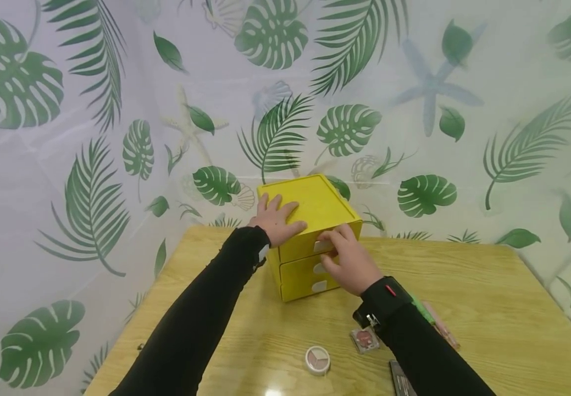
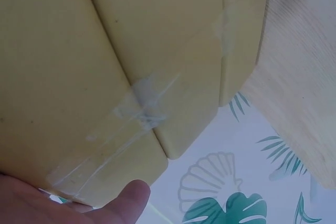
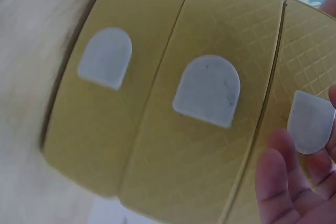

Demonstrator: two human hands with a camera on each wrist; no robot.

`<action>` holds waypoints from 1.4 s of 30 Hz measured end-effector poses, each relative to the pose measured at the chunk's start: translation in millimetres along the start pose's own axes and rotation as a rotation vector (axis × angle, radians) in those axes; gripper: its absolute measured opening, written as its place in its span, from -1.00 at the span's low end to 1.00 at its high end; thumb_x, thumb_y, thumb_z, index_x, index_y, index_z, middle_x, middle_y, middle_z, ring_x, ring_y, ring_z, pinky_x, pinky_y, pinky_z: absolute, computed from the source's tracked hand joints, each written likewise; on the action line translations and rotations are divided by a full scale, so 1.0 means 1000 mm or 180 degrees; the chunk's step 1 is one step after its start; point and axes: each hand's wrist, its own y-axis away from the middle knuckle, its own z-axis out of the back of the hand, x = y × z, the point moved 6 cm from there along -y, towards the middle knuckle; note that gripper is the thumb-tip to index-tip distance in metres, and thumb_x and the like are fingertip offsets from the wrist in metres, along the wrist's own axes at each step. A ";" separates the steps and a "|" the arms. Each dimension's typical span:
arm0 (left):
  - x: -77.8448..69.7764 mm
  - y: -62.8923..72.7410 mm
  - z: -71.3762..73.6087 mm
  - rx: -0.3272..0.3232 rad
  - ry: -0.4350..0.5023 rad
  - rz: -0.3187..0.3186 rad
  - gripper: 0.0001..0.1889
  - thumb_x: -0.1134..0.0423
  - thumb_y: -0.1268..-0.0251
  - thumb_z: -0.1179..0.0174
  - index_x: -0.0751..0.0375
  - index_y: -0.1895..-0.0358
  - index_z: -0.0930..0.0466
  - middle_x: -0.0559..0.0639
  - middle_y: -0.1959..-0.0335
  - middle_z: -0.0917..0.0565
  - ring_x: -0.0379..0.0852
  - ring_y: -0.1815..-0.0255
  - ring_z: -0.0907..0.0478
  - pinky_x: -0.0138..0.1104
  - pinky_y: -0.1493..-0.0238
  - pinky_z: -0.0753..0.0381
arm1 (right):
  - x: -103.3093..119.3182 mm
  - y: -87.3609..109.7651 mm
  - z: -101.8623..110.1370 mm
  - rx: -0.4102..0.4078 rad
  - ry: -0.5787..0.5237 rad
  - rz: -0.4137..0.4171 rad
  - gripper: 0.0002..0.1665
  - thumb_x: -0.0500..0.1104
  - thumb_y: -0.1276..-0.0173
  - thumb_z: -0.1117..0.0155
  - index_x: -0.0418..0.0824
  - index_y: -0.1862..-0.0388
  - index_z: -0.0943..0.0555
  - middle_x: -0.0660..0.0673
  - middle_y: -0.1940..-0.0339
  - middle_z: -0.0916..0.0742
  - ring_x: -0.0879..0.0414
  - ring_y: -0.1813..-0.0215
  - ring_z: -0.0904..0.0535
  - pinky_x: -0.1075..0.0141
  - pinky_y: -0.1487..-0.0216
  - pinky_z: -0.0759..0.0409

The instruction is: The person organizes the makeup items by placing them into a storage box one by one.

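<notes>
A person in black sleeves works at a yellow drawer box (image 1: 305,201), which stands on a wood-grain desk (image 1: 463,286) before a leaf-printed backdrop (image 1: 414,154). The left grip (image 1: 276,223) is spread, its fingers laid across the left side of the box's top near the front edge. The right grip (image 1: 356,264) is bent at the box's front, index finger above and thumb lower down, beside the white top tab (image 3: 312,121); whether it pinches the tab, the pictures do not settle.

That nearness appears to be the relation that counts: the tab sits on the front of the box's uppermost drawer, at the right grip's fingertips and to the left of its palm, with the right grip the nearer of the two. The drawer front's long axis runs from side to side across the box. Below on the same face are a middle tab (image 3: 209,92) and a bottom tab (image 3: 106,57); all three drawer fronts look flush. Clear tape (image 2: 147,103) crosses a seam on the box's side.

In front of the box lie a round compact (image 1: 317,360) and, farther right, a square compact (image 1: 365,340); a pink tube (image 1: 442,324) rests to the box's right front, partly behind the sleeve.
</notes>
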 end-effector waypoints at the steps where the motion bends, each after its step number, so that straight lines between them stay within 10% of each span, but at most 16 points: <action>1: 0.001 0.000 -0.001 -0.0004 0.0016 0.0001 -0.26 -0.31 -0.46 0.06 -0.11 -0.60 -0.20 0.13 -0.66 0.03 0.23 -0.64 0.36 0.22 -0.46 -0.14 | -0.001 0.003 -0.001 0.0001 -0.0085 -0.0027 -0.58 -0.26 -0.47 -0.23 -0.22 -0.28 -0.51 -0.18 -0.10 -0.44 -0.01 0.07 -0.59 0.18 0.07 -0.63; 9: 0.005 -0.006 -0.005 -0.0009 -0.0034 0.0023 -0.26 -0.34 -0.46 0.07 -0.17 -0.61 -0.17 0.07 -0.66 0.04 0.18 -0.65 0.36 0.19 -0.46 -0.16 | -0.016 0.024 -0.011 -0.0269 -0.0654 -0.0340 -0.42 -0.30 -0.48 -0.19 -0.26 -0.44 -0.33 -0.30 -0.24 -0.45 -0.10 -0.03 -0.57 0.05 0.05 -0.60; 21: 0.003 0.001 0.000 -0.0044 0.0026 0.0020 -0.27 -0.31 -0.46 0.04 -0.13 -0.60 -0.20 0.10 -0.66 0.02 0.20 -0.65 0.35 0.20 -0.46 -0.16 | -0.026 0.029 -0.047 0.0047 0.0061 -0.0463 -0.55 -0.24 -0.40 -0.29 -0.26 -0.25 -0.54 -0.26 -0.16 -0.50 -0.13 -0.07 -0.56 0.01 -0.06 -0.60; 42: 0.004 0.001 0.002 -0.0030 0.0137 0.0079 -0.27 -0.30 -0.45 0.02 -0.14 -0.60 -0.21 0.09 -0.66 0.05 0.19 -0.65 0.38 0.21 -0.47 -0.11 | -0.020 0.019 -0.042 0.0251 0.0395 -0.0832 -0.86 -0.16 -0.44 -0.24 -0.20 0.12 -0.57 -0.13 0.14 -0.50 0.06 0.34 -0.45 0.18 0.23 -0.53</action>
